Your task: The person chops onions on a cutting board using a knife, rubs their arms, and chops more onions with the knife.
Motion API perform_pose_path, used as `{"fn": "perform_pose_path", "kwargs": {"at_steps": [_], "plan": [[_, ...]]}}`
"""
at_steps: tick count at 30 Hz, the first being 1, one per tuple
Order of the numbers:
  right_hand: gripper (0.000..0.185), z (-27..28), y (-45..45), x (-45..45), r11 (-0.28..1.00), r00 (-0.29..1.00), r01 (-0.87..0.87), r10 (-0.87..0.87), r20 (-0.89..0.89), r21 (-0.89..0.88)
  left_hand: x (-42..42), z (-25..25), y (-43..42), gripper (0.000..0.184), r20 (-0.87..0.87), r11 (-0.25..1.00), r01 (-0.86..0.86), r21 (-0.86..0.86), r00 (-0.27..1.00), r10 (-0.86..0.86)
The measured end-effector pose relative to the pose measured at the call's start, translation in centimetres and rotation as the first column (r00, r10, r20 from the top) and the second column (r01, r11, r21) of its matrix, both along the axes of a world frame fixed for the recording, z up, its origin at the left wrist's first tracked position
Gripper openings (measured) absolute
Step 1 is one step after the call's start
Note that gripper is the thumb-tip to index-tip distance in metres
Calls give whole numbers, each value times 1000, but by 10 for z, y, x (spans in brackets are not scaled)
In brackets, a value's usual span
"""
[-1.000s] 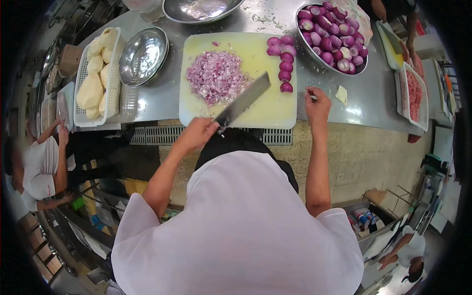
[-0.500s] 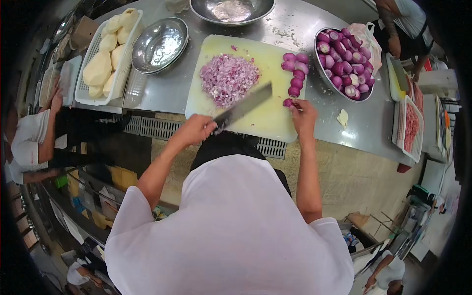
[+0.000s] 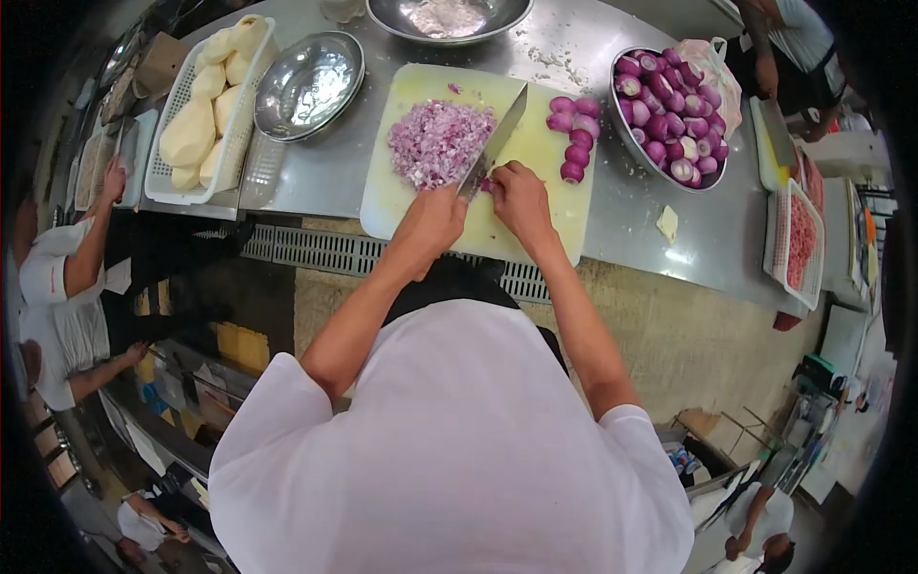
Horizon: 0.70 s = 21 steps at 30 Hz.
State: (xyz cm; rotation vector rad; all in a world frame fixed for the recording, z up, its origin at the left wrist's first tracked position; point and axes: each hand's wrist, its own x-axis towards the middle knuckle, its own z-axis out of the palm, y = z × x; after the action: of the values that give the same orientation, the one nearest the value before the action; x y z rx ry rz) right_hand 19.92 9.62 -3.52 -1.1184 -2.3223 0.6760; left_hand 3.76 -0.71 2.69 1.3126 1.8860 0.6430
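A kitchen knife [image 3: 499, 139] is gripped at its handle by my left hand [image 3: 430, 220], its wide blade pointing up and to the right over the cutting board [image 3: 555, 225]. My right hand [image 3: 522, 201] is pinched on a purple onion [image 3: 487, 185], mostly hidden by fingers, at the right side of the blade. Left of the blade lies a heap of chopped onion [image 3: 438, 143]. Several peeled onions [image 3: 578, 139] are lined up along the board's right part.
A metal bowl of purple onions [image 3: 617, 124] stands right of the board. Upturned metal bowls [image 3: 311, 86] and a white basket of peeled root vegetables [image 3: 244, 158] are at left. Another metal bowl [image 3: 449, 38] sits behind. Co-workers stand on both sides.
My right hand has moved left from the end of the onion row to the blade, bringing one onion. My left hand has shifted right and the knife is turned more upright.
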Motion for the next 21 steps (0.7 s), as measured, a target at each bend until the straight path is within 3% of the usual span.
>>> {"fn": "perform_pose_path", "kwargs": {"at_steps": [1,3,6,13,15,19,21], "plan": [[10,2,3,-4,999,1000,-19,18,24,40,1,-10,1,31,-5,1000,3,-1,1000,-3],[10,4,5,-7,999,999,-28,27,38,40,9,-28,0,30,-106,983,42,180,994,-23],[11,0,5,-5,997,999,-37,35,40,63,8,-20,9,29,-1,999,8,42,1000,-8],[13,-3,2,-3,999,998,-34,32,48,38,12,-29,8,29,-68,987,52,153,997,-42],[13,-1,2,-1,998,999,-23,21,37,52,8,-11,12,30,114,999,-21,-25,993,24],[10,-4,-2,-2,999,1000,-10,9,21,52,12,-12,8,31,111,999,-22,-45,993,26],[10,-8,-6,0,998,1000,-11,11,2,56,15,-21,18,30,77,999,22,26,997,-24]]}}
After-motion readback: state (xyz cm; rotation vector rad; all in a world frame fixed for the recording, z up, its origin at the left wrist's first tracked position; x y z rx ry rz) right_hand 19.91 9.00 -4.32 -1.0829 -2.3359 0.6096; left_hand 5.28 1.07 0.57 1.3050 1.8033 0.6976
